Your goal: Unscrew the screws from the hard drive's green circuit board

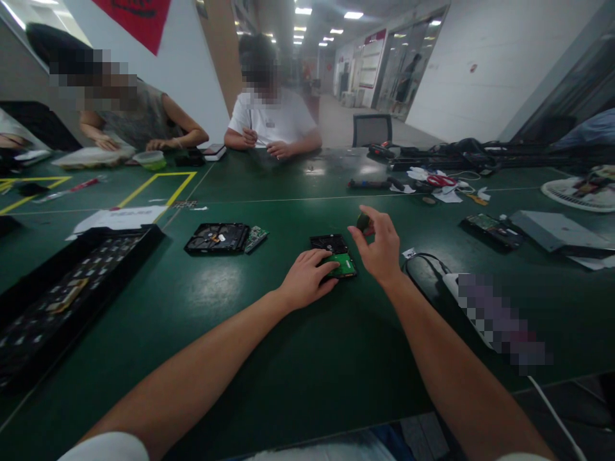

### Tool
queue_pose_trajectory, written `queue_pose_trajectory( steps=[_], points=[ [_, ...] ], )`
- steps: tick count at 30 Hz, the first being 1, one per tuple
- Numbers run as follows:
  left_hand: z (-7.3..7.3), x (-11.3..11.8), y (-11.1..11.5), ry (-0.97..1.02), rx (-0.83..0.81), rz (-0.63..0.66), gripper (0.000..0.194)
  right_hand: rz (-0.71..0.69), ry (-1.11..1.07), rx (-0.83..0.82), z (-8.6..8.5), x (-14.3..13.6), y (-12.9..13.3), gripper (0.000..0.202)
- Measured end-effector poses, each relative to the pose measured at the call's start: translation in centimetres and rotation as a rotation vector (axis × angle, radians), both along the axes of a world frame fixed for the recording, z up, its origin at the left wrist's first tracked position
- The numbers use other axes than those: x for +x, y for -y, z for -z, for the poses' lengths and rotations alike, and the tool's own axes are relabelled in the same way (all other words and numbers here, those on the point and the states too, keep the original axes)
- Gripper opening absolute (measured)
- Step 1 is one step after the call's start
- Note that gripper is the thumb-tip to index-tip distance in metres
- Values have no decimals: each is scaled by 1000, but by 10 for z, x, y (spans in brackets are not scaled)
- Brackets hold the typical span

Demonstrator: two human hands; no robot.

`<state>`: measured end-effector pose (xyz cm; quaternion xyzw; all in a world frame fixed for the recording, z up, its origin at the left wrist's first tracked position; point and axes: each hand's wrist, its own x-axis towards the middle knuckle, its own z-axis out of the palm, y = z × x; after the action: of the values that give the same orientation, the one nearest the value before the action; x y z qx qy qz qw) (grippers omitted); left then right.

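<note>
A small black hard drive (328,242) with a green circuit board (344,265) lies on the dark green table. My left hand (310,276) rests on its left and lower side, fingers apart and fingertips on the board. Just right of the drive, my right hand (379,244) is raised with thumb and fingers curled towards each other. Something dark shows between those fingers, too unclear to name. Further left lies a larger black hard drive (218,237), with a loose circuit board (256,239) beside it.
A long black tray (81,294) fills the left side. To the right are a cable, a blurred-out object (500,317), another drive (492,230) and a grey metal box (560,232). Two people sit across the table (269,198), near loose tools and paper scraps.
</note>
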<state>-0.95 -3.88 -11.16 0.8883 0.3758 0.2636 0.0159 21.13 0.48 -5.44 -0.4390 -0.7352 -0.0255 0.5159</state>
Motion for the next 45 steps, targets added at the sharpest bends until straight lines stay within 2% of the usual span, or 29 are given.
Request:
queue_pose_trajectory(
  steps=[2, 7, 12, 18, 22, 45],
  points=[
    [0, 0, 0, 6, -3, 9, 39, 8, 17, 3, -3, 0, 2, 45],
    [0, -1, 0, -4, -5, -1, 39, -74, 32, -18, -6, -1, 3, 47],
    [0, 0, 0, -5, 9, 0, 38, -2, 9, 5, -2, -1, 1, 46],
    [1, 0, -1, 13, -8, 8, 39, -50, 3, 38, 3, -1, -2, 47],
    [1, 0, -1, 14, -8, 4, 39, -33, -20, 47, 4, -2, -3, 42],
    [1, 0, -1, -5, 11, 2, 39, -36, -102, -54, 4, 3, -9, 48]
  ],
)
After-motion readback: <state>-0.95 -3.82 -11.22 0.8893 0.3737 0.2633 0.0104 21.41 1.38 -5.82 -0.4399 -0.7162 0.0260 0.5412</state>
